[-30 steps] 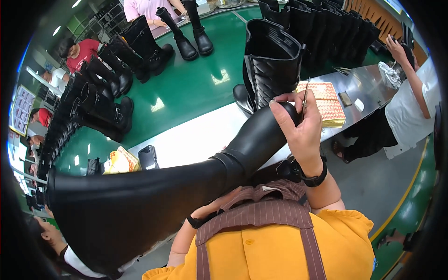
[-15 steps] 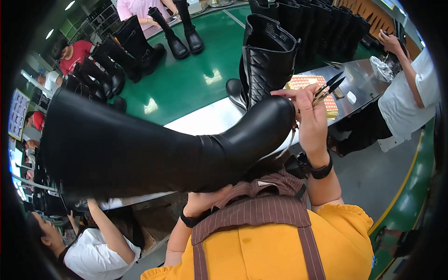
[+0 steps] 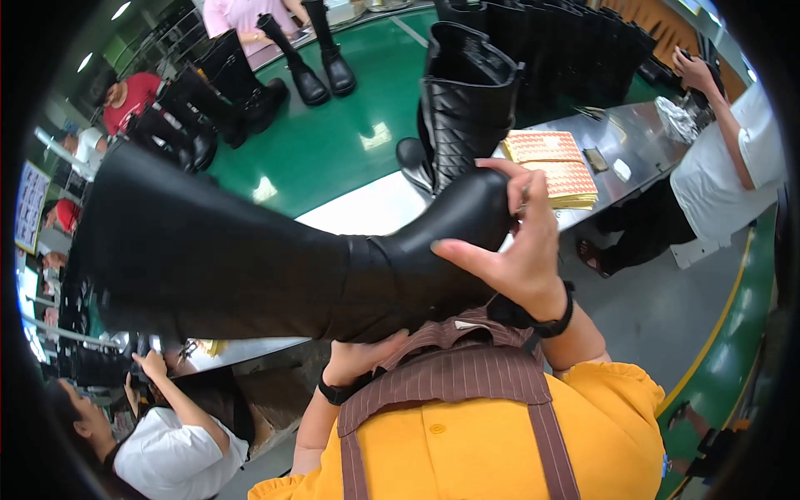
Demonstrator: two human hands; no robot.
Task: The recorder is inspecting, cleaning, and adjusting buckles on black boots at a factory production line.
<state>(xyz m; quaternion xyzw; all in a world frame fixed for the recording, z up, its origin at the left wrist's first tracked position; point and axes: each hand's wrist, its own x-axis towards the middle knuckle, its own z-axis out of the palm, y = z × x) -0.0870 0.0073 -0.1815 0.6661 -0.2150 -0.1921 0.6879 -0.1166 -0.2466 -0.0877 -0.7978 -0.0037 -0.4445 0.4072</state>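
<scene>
A tall black boot [image 3: 333,267] lies sideways across my front, its shaft to the left and its rounded toe to the right. My left hand [image 3: 360,360] holds it from below near the ankle, fingers partly hidden under the leather. My right hand [image 3: 529,250] grips the toe end, thumb pressed on the side of the foot and fingertips at the toe tip. A small metallic bit shows between those fingers; the rest of that tool is hidden. Just beyond the toe, a quilted black boot [image 3: 467,108] stands upright on the bench.
A stack of orange-patterned cards [image 3: 552,162] sits right of the quilted boot on the metal bench [image 3: 642,137]. Black boots [image 3: 575,50] line the far right. More boots [image 3: 321,71] stand on the green belt [image 3: 358,125]. Co-workers are at the left [image 3: 175,442] and right [image 3: 733,150].
The two dark pointed blades that stuck up from my right hand no longer show. My right thumb has spread onto the boot's side. The boot's shaft has shifted slightly.
</scene>
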